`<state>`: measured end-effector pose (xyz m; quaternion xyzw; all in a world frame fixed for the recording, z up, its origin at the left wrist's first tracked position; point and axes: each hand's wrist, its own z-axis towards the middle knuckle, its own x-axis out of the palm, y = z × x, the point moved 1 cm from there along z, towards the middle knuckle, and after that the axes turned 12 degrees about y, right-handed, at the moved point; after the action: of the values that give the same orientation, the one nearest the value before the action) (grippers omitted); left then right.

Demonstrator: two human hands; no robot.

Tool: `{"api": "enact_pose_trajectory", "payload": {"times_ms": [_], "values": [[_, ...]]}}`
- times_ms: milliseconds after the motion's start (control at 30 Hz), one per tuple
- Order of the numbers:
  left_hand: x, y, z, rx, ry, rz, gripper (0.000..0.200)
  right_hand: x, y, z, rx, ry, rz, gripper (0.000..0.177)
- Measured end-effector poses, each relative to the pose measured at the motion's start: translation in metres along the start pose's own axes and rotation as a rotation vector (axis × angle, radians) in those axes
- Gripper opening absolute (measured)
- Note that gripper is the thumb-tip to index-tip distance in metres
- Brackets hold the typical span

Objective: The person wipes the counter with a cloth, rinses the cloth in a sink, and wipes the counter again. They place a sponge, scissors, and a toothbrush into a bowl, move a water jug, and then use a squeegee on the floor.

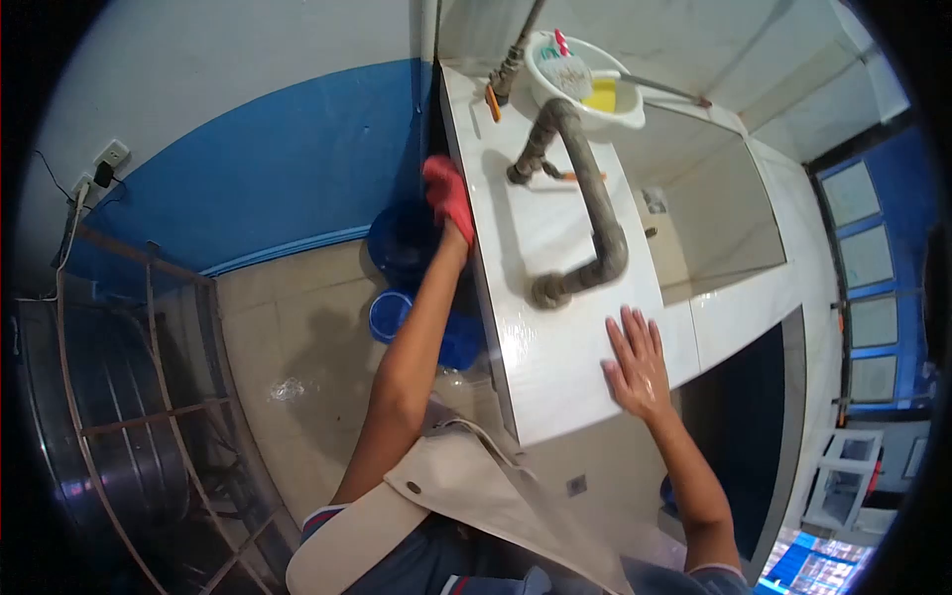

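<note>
A red cloth (446, 188) is bunched around my left hand (452, 210) and covers most of its fingers. It lies against the far left side of the white tiled counter (526, 382). My right hand (638, 367) rests palm down on the counter top, fingers spread, holding nothing. Between the two hands a bent metal pipe (600, 213) rises from the counter. Farther back on the counter sits a white basin (627, 117) with a yellow item and a brush-like item in it.
Blue buckets (389, 315) stand on the floor left of the counter. A tiled sink (709, 213) lies to the right of the pipe. At the far left are a rusty metal frame (164, 357) and a large metal drum (104, 397). Wall sockets (112, 154) are above them.
</note>
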<state>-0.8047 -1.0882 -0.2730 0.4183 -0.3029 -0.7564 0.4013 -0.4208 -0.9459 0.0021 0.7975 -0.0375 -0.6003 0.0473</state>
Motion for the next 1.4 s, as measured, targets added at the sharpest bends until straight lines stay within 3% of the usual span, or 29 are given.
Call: {"api": "enact_pose_trajectory", "payload": {"times_ms": [133,200,233,300,333,433,467,533,567,633,667,700,767,900,967,1033,1100,1167,1233,1300,1367,1400], "values": [[-0.090,0.199,-0.124,0.330,0.081,0.214,0.027,0.007,-0.004,-0.011,-0.021,-0.065,-0.019,0.057],[-0.117,0.259,-0.165,-0.176,-0.119,0.298,0.025,0.012,-0.008,-0.016,-0.023,-0.097,0.004,0.057],[-0.125,0.273,-0.189,-0.122,-0.134,0.094,0.026,0.017,-0.014,-0.018,-0.055,-0.151,0.027,0.056],[-0.128,0.295,-0.244,0.254,-0.092,-1.093,0.027,0.019,-0.018,-0.025,-0.130,-0.242,0.145,0.053],[-0.127,0.299,-0.263,0.343,-0.045,-1.555,0.028,0.023,-0.024,-0.027,-0.183,-0.355,0.187,0.050],[-0.140,0.310,-0.292,0.402,0.036,-2.104,0.030,0.040,-0.034,-0.045,-0.166,-0.483,0.374,0.050],[-0.147,0.314,-0.294,0.453,0.028,-2.090,0.030,0.047,-0.035,-0.063,-0.183,-0.478,0.409,0.051],[-0.156,0.313,-0.282,0.663,0.000,-1.676,0.031,0.060,-0.041,-0.120,-0.216,-0.429,0.460,0.051],[-0.168,0.318,-0.278,0.709,-0.028,-1.684,0.031,0.065,-0.044,-0.152,-0.237,-0.383,0.480,0.051],[-0.199,0.327,-0.268,0.755,0.187,-1.001,0.038,0.091,-0.067,-0.211,-0.147,-0.336,0.605,0.051],[-0.221,0.333,-0.281,0.369,-0.270,-0.954,0.040,0.115,-0.082,-0.233,-0.062,-0.308,0.691,0.051],[-0.225,0.321,-0.282,0.391,-0.301,-0.962,0.040,0.139,-0.094,-0.251,0.025,-0.284,0.782,0.051],[-0.234,0.275,-0.280,0.809,-0.205,-1.424,0.041,0.167,-0.113,-0.287,0.162,-0.233,0.866,0.053],[-0.342,0.248,-0.254,1.051,-0.065,-1.237,0.045,0.196,-0.151,-0.314,0.267,-0.162,0.835,0.054],[-0.398,0.239,-0.249,1.305,-0.398,-1.186,0.035,0.202,-0.172,-0.311,0.323,-0.134,0.878,0.053],[-0.458,0.218,-0.246,1.206,-0.715,-1.350,0.024,0.198,-0.195,-0.301,0.336,-0.145,0.898,0.053],[-0.519,0.180,-0.235,1.265,-0.646,-1.168,0.019,0.186,-0.221,-0.290,0.349,-0.158,0.916,0.053],[-0.580,0.131,-0.227,1.229,-0.515,-1.198,0.023,0.162,-0.258,-0.276,0.381,-0.267,0.880,0.054],[-0.653,0.110,-0.219,1.275,-0.367,-1.286,0.030,0.134,-0.301,-0.262,0.394,-0.316,0.861,0.054],[-0.706,0.053,-0.218,1.224,-0.406,-1.581,0.042,0.106,-0.341,-0.248,0.416,-0.368,0.852,0.054],[-0.762,0.039,-0.201,1.403,-0.266,-1.573,0.055,0.075,-0.382,-0.233,0.460,-0.544,0.879,0.053],[-0.784,0.030,-0.189,1.392,-0.271,-1.584,0.055,0.054,-0.399,-0.227,0.459,-0.673,0.904,0.050]]}}
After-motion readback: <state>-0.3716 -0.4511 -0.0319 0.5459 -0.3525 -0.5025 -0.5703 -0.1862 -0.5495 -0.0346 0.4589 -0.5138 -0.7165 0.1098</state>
